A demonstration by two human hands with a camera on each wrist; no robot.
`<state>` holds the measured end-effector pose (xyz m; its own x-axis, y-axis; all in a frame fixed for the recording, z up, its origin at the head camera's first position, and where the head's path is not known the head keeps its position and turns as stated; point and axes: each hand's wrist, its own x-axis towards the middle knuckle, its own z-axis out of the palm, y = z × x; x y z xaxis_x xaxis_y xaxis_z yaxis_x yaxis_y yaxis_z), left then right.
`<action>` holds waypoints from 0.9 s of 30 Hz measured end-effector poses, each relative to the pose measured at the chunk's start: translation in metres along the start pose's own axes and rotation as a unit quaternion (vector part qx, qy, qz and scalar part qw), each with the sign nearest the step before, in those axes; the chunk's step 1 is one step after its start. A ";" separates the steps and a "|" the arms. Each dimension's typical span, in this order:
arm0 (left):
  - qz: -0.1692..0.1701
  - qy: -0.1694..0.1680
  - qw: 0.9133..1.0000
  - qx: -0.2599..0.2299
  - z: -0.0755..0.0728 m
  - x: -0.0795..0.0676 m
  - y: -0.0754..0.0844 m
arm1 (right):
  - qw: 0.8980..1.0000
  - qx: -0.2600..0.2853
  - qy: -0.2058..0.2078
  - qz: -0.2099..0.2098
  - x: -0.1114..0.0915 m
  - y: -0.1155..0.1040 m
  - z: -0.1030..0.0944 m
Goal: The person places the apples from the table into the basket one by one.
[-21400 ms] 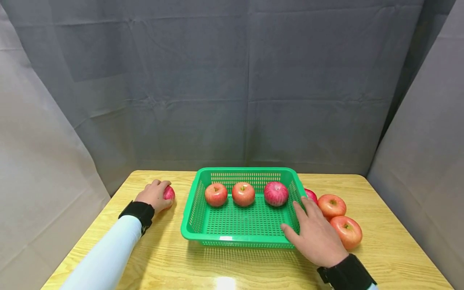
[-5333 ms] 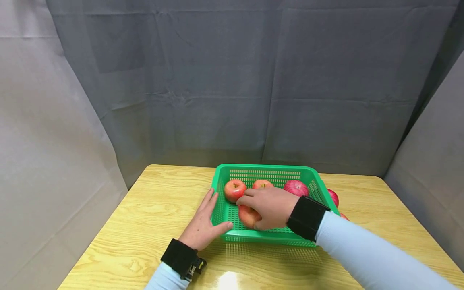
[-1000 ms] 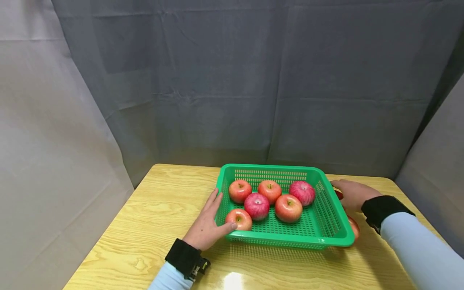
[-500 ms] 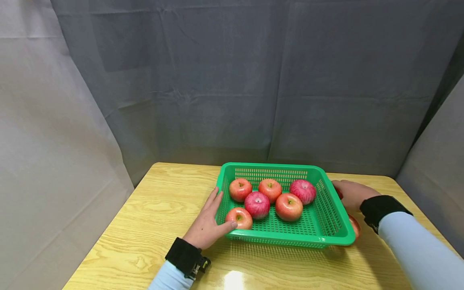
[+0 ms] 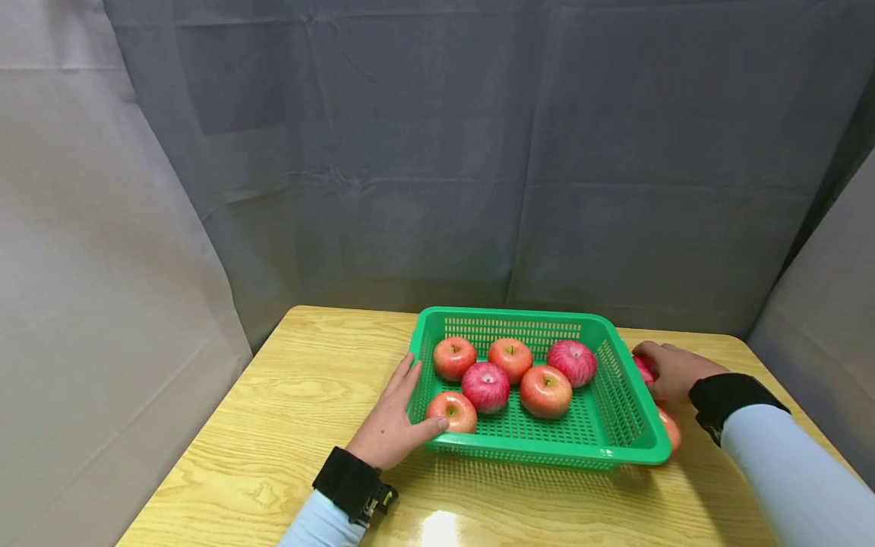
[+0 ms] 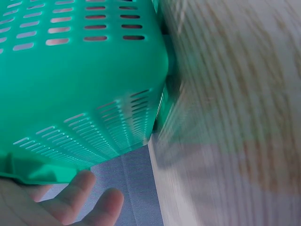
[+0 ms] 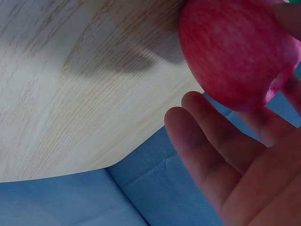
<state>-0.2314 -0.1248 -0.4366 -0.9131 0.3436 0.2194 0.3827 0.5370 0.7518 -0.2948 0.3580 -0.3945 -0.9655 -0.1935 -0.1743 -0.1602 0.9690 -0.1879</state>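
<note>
A green plastic basket (image 5: 533, 448) stands on the wooden table, with several red apples (image 5: 545, 391) in it. My left hand (image 5: 391, 429) rests at its front left corner, fingers fairly straight along the rim and thumb at the front edge. In the left wrist view the left fingertips (image 6: 83, 181) touch under the basket's rim. Just outside the basket's right side, my right hand (image 5: 673, 370) holds a deep red apple (image 5: 643, 369) between thumb and fingers. The right wrist view shows that apple (image 7: 235, 52) close up, its lower end near the fingers.
Another apple (image 5: 670, 430) lies beside the basket's right front corner, partly hidden by the rim. Grey cloth (image 5: 410, 167) hangs behind the wooden table (image 5: 273, 456), and pale cloth screens (image 5: 102, 266) stand at the sides.
More apples are in the basket than earlier; the right hand has let go of one there and moved out right. Over the last half second, the held red apple has come more into view.
</note>
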 end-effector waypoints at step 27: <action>0.006 0.001 1.000 0.000 0.000 0.001 -0.002 | 1.000 -0.025 0.010 0.014 -0.016 0.010 -0.010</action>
<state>-0.2329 -0.1253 -0.4376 -0.9090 0.3485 0.2285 0.3929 0.5339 0.7487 -0.2833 0.3724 -0.3843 -0.9734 -0.1641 -0.1596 -0.1432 0.9805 -0.1344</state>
